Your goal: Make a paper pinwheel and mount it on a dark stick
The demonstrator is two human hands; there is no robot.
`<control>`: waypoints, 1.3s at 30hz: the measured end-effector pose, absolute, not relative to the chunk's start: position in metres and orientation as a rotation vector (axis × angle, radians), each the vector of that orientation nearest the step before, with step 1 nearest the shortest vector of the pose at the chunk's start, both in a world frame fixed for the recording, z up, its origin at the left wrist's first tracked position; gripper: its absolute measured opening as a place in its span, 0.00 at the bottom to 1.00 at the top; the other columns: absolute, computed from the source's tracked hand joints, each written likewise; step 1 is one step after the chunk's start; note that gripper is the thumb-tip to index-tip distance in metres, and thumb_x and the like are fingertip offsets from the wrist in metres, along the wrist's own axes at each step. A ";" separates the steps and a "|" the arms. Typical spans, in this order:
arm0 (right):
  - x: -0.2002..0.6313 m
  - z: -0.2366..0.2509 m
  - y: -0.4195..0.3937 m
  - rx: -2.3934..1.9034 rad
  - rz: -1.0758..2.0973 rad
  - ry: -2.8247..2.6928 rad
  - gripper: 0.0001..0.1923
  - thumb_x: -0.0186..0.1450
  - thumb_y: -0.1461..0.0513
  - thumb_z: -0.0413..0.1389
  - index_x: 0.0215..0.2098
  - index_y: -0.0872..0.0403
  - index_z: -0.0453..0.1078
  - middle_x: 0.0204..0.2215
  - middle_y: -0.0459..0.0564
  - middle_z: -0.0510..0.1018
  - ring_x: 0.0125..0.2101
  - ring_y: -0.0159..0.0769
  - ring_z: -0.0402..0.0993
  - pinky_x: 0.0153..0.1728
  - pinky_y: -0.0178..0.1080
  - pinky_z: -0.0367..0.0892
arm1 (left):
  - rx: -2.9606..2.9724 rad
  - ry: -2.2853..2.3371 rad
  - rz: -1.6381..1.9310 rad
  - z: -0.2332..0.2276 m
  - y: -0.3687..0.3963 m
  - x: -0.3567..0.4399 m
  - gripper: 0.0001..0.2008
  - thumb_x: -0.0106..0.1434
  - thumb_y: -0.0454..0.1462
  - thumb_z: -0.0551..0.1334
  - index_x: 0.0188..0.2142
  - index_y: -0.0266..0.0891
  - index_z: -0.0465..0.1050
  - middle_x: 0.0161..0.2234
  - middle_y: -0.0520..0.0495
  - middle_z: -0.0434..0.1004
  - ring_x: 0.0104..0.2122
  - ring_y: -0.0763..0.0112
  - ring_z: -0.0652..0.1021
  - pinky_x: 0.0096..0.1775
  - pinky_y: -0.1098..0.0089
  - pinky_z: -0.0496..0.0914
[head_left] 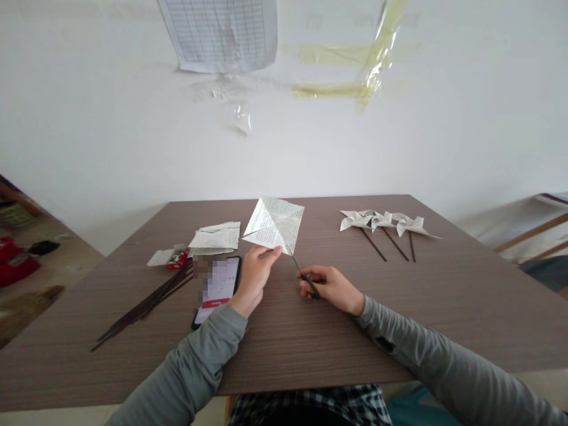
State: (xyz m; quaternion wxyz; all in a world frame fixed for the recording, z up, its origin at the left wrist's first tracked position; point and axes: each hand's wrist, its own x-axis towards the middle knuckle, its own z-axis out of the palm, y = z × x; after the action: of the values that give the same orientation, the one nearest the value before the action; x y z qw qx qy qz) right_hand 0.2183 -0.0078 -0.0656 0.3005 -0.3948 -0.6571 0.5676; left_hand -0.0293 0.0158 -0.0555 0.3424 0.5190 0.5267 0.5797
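My left hand pinches the lower edge of a square of printed paper, held up above the table. A slit runs inward from the paper's left corner, and a crease crosses its face. In my right hand is a pair of dark-handled scissors, fingers through the handles. The blades reach up to the paper's lower corner, close to my left thumb. Whether the blades are apart or together I cannot make out.
Left on the brown table are a stack of paper squares, a small red-and-white box of small items, dark thin sticks and a phone. Several paper pinwheels on sticks lie at right. A wall stands behind.
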 end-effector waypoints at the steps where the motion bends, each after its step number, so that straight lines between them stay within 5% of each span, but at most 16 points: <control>1: 0.218 -0.066 -0.008 -1.048 1.505 -1.743 0.41 0.66 0.29 0.80 0.54 0.53 0.88 0.36 0.53 0.93 0.36 0.47 0.88 0.47 0.51 0.86 | 1.348 1.362 1.509 -0.055 0.016 -0.029 0.14 0.61 0.52 0.82 0.35 0.45 0.94 0.43 0.40 0.98 0.51 0.45 0.91 0.59 0.52 0.78; 39: 0.218 -0.067 -0.008 -1.057 1.521 -1.735 0.41 0.65 0.29 0.79 0.53 0.53 0.88 0.34 0.52 0.91 0.36 0.47 0.88 0.48 0.51 0.85 | 1.316 1.354 1.509 -0.050 0.015 -0.029 0.12 0.60 0.50 0.82 0.33 0.46 0.93 0.43 0.42 0.98 0.51 0.45 0.91 0.59 0.52 0.79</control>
State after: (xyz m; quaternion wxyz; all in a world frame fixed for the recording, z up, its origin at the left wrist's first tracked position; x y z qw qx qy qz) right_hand 0.2177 -0.0083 -0.0670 0.2972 -0.3975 -0.6528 0.5722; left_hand -0.0285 0.0147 -0.0503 0.3543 0.5089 0.5240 0.5838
